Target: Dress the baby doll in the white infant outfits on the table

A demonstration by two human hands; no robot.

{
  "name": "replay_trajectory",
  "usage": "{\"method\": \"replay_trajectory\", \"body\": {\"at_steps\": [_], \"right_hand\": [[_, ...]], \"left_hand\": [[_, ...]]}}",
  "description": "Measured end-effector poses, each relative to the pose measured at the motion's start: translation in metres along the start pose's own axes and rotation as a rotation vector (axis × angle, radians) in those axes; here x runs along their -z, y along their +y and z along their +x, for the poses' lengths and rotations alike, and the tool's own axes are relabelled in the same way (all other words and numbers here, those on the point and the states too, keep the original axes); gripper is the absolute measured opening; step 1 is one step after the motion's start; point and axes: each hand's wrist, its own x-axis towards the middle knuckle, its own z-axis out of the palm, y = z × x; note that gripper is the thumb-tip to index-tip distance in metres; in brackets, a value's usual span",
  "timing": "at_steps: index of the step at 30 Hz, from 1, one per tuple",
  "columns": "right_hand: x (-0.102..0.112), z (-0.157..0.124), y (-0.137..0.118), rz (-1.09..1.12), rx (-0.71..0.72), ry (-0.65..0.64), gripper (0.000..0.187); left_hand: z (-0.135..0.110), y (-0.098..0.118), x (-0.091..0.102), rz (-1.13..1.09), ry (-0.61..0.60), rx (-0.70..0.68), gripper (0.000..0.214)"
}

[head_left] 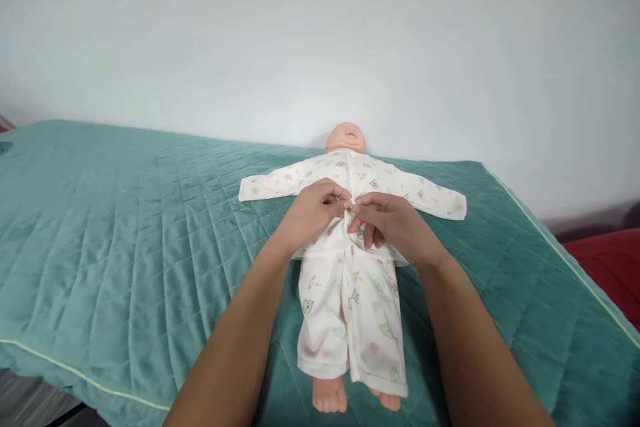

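A baby doll [346, 137] lies on its back, its head toward the wall and its bare feet toward me. It wears a white printed top [320, 170] with long sleeves spread to both sides, and matching white trousers [325, 320]. At the middle of the top's front, my left hand [320, 207] pinches the cloth along the front opening. My right hand [387, 217] pinches the same spot from the other side, its fingertips meeting the left ones. A small light fastening seems to sit between the fingertips, but its kind is mostly hidden.
A green quilted cover [125, 233] with a pale piped edge lies under the doll. Behind it rises a white wall [200, 60] with a dark band on top. A red object [610, 267] stands beyond the right edge. Dark floor [35, 400] shows at the lower left.
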Motion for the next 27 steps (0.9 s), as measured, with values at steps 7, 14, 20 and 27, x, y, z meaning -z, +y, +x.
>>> {"method": "replay_trajectory", "body": {"at_steps": [7, 14, 20, 27], "right_hand": [[-0.0011, 0.0019, 0.0009, 0.021, -0.005, 0.023, 0.023], [-0.0025, 0.0026, 0.003, 0.02, -0.033, 0.082, 0.014], [-0.0063, 0.0003, -0.0024, 0.02, -0.018, 0.125, 0.011], [-0.0094, 0.0013, 0.0052, -0.035, 0.301, 0.486, 0.012]], "left_hand": [[-0.0027, 0.0032, 0.003, 0.006, -0.027, 0.061, 0.012], [-0.0021, -0.0014, -0.0001, -0.042, 0.045, 0.036, 0.019], [-0.0027, -0.0016, 0.0011, 0.048, 0.03, -0.035, 0.021], [-0.0027, -0.0011, 0.0032, 0.167, 0.013, -0.136, 0.027]]}}
